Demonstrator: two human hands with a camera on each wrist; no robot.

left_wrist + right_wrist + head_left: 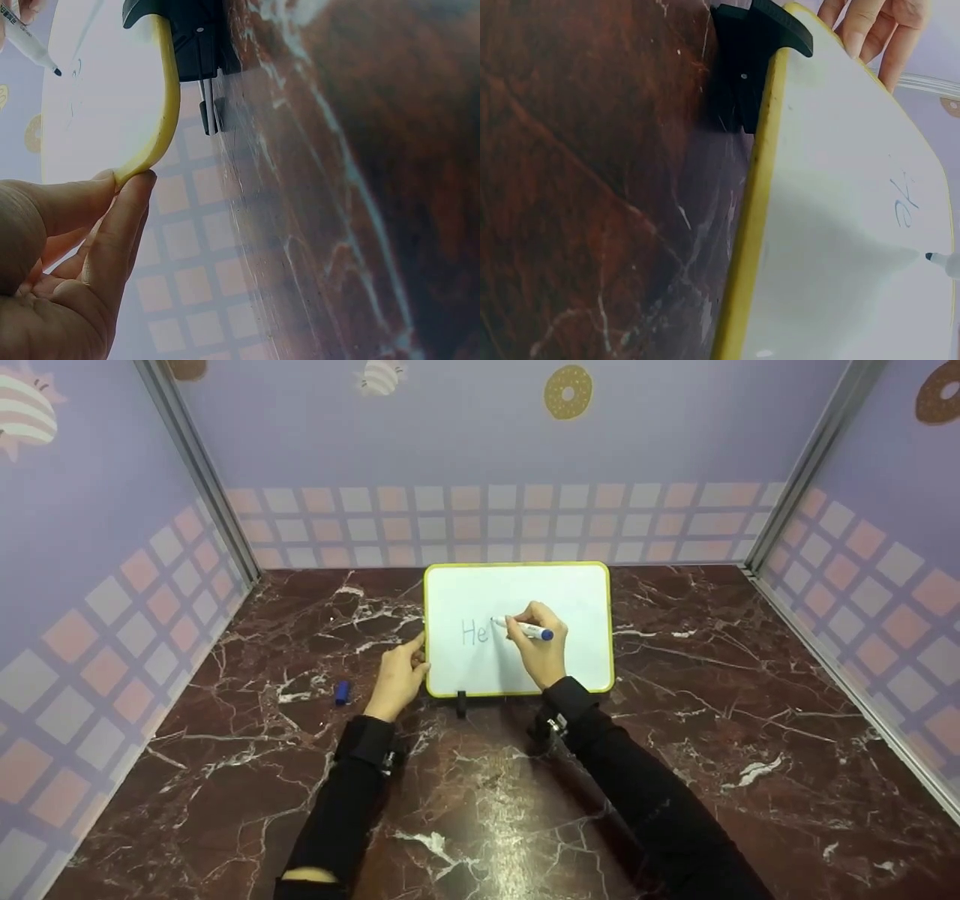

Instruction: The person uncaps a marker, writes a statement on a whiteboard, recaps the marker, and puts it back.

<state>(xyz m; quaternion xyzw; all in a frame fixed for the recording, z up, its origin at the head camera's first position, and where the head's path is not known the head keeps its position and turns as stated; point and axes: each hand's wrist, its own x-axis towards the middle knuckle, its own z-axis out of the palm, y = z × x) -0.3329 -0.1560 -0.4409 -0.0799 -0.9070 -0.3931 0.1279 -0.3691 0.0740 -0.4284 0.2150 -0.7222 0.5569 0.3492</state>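
Note:
A small whiteboard [540, 585] with a yellow frame leans upright on a black stand [461, 704]. Blue letters "He" [474, 632] are written left of its middle. My right hand [543, 649] pinches a white marker [531, 631] with a blue end; its tip is right at the board beside the "e". In the right wrist view the dark marker tip [929, 256] shows at the edge, that hand itself hidden. At the board's lower left edge, my left hand [400, 675] pinches the yellow frame [142, 159] between thumb and fingers.
A blue marker cap [343, 692] lies on the dark red marbled table [247, 780], left of my left hand. Purple walls with a checked pink and white band [465, 525] enclose the table at the back and both sides.

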